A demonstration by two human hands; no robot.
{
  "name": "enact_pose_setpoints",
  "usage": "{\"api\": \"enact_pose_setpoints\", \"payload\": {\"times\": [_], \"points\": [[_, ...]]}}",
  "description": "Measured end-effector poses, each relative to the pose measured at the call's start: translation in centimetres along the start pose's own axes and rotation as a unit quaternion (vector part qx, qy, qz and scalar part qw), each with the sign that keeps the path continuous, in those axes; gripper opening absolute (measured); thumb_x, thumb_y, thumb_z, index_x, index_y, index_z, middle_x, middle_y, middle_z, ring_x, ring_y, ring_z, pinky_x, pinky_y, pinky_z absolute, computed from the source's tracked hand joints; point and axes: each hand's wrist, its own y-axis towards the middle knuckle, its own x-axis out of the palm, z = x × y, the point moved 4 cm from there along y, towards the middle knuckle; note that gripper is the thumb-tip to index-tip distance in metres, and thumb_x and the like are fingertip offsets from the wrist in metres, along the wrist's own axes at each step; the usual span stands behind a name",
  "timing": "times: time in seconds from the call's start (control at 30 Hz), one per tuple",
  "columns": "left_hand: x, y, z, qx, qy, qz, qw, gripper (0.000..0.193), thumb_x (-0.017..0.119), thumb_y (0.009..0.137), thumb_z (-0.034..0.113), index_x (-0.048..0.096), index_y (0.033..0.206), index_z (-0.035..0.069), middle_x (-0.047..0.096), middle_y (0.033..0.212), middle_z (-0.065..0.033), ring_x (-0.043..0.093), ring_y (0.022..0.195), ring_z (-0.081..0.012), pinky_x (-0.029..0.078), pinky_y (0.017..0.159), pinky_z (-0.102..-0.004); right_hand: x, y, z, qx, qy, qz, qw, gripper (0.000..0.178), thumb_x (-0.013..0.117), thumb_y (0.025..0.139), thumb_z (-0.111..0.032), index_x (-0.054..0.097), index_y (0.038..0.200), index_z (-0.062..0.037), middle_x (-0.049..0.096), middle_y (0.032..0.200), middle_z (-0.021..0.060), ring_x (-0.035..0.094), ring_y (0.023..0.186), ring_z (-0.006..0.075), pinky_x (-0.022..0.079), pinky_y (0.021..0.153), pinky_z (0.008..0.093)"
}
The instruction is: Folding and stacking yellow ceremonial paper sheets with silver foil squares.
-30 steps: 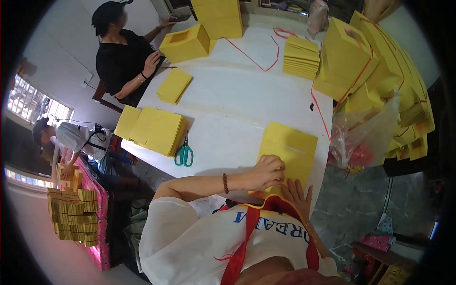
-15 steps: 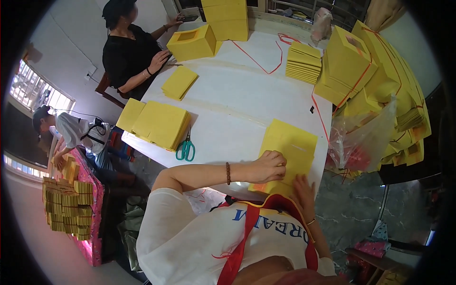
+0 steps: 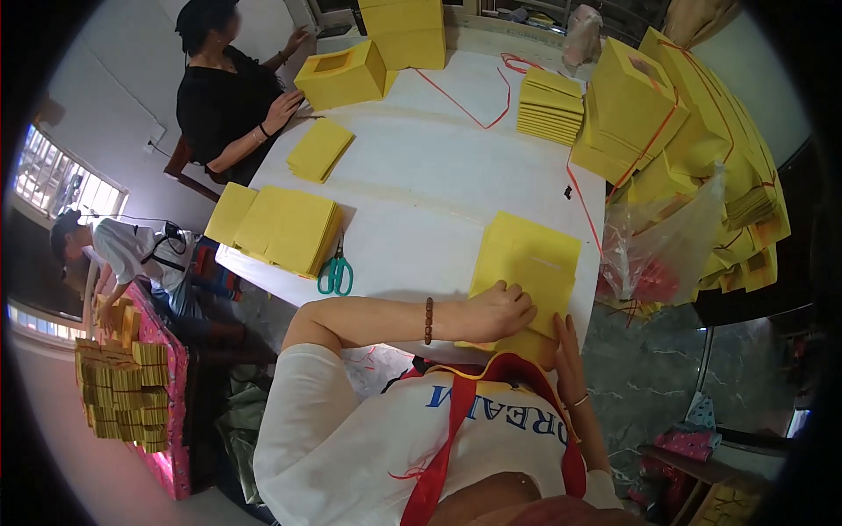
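A stack of yellow paper pieces (image 3: 531,254) lies at the near right part of the white table, close to my body. My left hand (image 3: 500,313) rests on its near part with the fingers curled in; whatever they may hold is hidden. Along the stack's right edge, my right hand (image 3: 568,355) has its fingers stretched out, touching the side. Green-handled scissors (image 3: 336,275) lie to the left of my left forearm, beside a wider yellow stack (image 3: 289,230).
Across the white table (image 3: 412,158), a person in black (image 3: 224,96) sits by a yellow box (image 3: 340,74). Bundled yellow pieces (image 3: 551,105), red ribbon (image 3: 465,112) and a clear plastic bag (image 3: 662,237) are at the right. Another person (image 3: 145,250) works beside a pink-covered table (image 3: 178,386).
The view has shifted slightly. My left fist has moved a little over the stack, its knuckles turning. My right hand stays by the right edge, its fingers now straighter and closer together.
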Motion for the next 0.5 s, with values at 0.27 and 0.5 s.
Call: {"api": "enact_pose_setpoints", "payload": {"times": [0.27, 0.5], "points": [[-0.3, -0.1, -2.2, -0.087, -0.110, 0.047, 0.989, 0.032, 0.058, 0.071, 0.013, 0.056, 0.101, 0.002, 0.054, 0.088, -0.0110, 0.052, 0.076, -0.0287, 0.042, 0.069, -0.0376, -0.3, -0.2, 1.1, 0.016, 0.145, 0.112, 0.983, 0.058, 0.033, 0.094, -0.036, 0.024, 0.140, -0.0019, 0.025, 0.145, 0.0148, 0.023, 0.134, 0.0273, 0.017, 0.108, 0.0393], [-5.3, -2.6, -11.4, -0.189, 0.007, 0.286, 0.940, 0.046, 0.054, 0.070, -0.005, 0.054, 0.115, 0.004, 0.058, 0.104, -0.0159, 0.055, 0.092, -0.0341, 0.046, 0.078, -0.0389, -0.2, -0.1, 0.3, 0.059, 0.120, 0.125, 0.983, 0.056, 0.043, 0.090, -0.033, 0.033, 0.136, -0.0023, 0.035, 0.140, 0.0144, 0.033, 0.129, 0.0266, 0.024, 0.105, 0.0365]]}}
